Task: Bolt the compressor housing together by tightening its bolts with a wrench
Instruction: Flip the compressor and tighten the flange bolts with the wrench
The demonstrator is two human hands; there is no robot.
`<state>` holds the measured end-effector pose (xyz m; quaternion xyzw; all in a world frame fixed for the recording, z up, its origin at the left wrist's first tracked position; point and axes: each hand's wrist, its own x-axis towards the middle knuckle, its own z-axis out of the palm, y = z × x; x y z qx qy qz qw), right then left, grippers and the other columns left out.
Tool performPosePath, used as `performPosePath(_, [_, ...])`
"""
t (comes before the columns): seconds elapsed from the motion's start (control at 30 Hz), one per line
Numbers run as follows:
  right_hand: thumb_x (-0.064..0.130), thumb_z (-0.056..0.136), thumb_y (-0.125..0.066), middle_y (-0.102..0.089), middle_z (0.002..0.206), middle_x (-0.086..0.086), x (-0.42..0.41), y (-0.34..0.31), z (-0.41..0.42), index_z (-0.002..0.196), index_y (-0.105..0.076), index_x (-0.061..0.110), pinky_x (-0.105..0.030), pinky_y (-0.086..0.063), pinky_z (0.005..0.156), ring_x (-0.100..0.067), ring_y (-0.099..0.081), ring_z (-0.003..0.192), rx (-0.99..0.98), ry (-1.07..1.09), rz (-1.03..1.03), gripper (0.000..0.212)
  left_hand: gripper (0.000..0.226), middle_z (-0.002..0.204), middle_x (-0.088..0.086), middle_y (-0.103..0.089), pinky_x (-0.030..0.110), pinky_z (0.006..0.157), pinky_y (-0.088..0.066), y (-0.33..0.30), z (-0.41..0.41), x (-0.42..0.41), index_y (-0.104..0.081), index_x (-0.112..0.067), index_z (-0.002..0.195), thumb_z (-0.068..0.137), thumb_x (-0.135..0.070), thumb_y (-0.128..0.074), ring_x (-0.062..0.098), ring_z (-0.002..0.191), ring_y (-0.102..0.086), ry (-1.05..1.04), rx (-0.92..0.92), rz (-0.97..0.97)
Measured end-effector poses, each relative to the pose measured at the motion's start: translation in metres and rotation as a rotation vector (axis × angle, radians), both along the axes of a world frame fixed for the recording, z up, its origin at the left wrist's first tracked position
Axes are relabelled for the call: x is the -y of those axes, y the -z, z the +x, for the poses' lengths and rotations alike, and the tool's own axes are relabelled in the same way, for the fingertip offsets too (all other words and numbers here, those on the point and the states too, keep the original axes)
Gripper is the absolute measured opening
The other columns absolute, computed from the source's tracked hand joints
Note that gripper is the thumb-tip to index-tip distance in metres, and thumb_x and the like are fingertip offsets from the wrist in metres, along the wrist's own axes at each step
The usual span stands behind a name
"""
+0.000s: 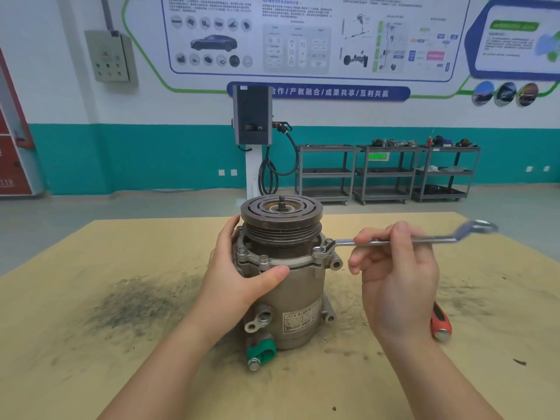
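Standing upright near the middle of the counter, the compressor housing has its grooved pulley on top and a labelled cylindrical body below. The left hand grips the housing from its left side: the thumb lies across the front of the body just under the flange, and the fingers curl round the far left, touching the flange rim beside the pulley. Two flange bolts sit just above the thumb, uncovered.

The right hand holds a double-ended ring wrench to the right of the housing. Its thumb and forefinger pinch the shank about midway along, with the remaining fingers loosely curled below the shank and clear of the housing. The wrench lies roughly level, pointing toward the counter's right edge; its near ring is seated over a bolt on the right side of the flange, and its far ring hangs free in the air beyond the hand.

A green cap covers a port at the lower front of the housing, with a bolt head just below it. A red-handled tool lies on the counter behind the right wrist, toward the right edge. Dark smudges of grime mark the counter left of the housing. Beyond the counter's far edge stand a charging post and grey shelf trolleys against a teal-and-white wall.
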<state>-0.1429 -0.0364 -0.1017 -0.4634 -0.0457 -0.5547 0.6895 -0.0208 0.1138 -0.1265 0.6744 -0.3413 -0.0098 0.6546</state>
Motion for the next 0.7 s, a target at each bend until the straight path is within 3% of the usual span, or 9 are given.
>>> performPosePath(0.07, [0.032,0.102,-0.047,-0.067,0.074,-0.006,-0.013,0.008,0.000,0.084,-0.058,0.028,-0.028,-0.046,0.051,-0.023,-0.057,0.051,0.106,0.166,-0.193,0.021,0.092,0.139,-0.025,-0.047,0.045,0.108,-0.047,0.000,-0.002,0.001,-0.029,-0.072,0.120,0.046,-0.062,-0.083,0.008,0.130,-0.051,-0.020,-0.003,0.003])
performPosePath(0.17, [0.041,0.098,-0.052,-0.068,0.080,-0.001,-0.021,0.012,0.000,0.088,-0.062,0.037,-0.033,-0.047,0.057,-0.025,-0.059,0.057,0.140,0.282,-0.295,0.015,0.093,0.134,-0.033,-0.044,0.045,0.108,-0.047,-0.001,-0.003,0.002,-0.027,-0.072,0.120,0.045,-0.063,-0.082,0.007,0.130,-0.050,-0.034,-0.004,0.004])
performPosePath(0.33, [0.031,0.101,-0.051,-0.067,0.088,0.003,-0.033,0.018,0.002,0.097,-0.065,0.038,-0.030,-0.051,0.062,-0.019,-0.062,0.065,0.174,0.396,-0.447,0.016,0.110,0.140,-0.027,-0.045,0.047,0.109,-0.046,0.000,-0.006,0.005,-0.025,-0.058,0.141,0.046,-0.065,-0.081,0.009,0.133,-0.049,-0.053,-0.005,-0.001])
performPosePath(0.43, [0.030,0.101,-0.051,-0.065,0.091,0.004,-0.041,0.024,0.007,0.096,-0.066,0.024,-0.030,-0.050,0.072,-0.019,-0.063,0.078,0.116,0.406,-0.514,0.016,0.113,0.146,-0.019,-0.043,0.051,0.110,-0.043,0.001,-0.011,0.009,-0.019,-0.061,0.141,0.047,-0.068,-0.080,0.015,0.137,-0.044,-0.104,-0.003,0.012])
performPosePath(0.6, [0.025,0.101,-0.044,-0.064,0.089,0.000,-0.027,0.014,0.005,0.087,-0.058,0.022,-0.028,-0.051,0.072,-0.016,-0.062,0.075,0.031,0.394,-0.408,0.021,0.117,0.148,-0.011,-0.037,0.051,0.116,-0.032,0.004,-0.031,0.022,-0.013,-0.048,0.148,0.049,-0.077,-0.069,0.012,0.141,-0.027,-0.338,0.068,0.062])
performPosePath(0.7, [0.023,0.102,-0.042,-0.065,0.084,-0.004,-0.012,0.003,-0.002,0.084,-0.058,0.024,-0.031,-0.050,0.065,-0.021,-0.062,0.065,0.159,0.234,-0.192,0.025,0.114,0.146,-0.012,-0.032,0.050,0.118,-0.026,0.009,-0.047,0.028,-0.012,-0.040,0.150,0.054,-0.082,-0.059,0.007,0.137,-0.019,-0.457,0.169,0.087])
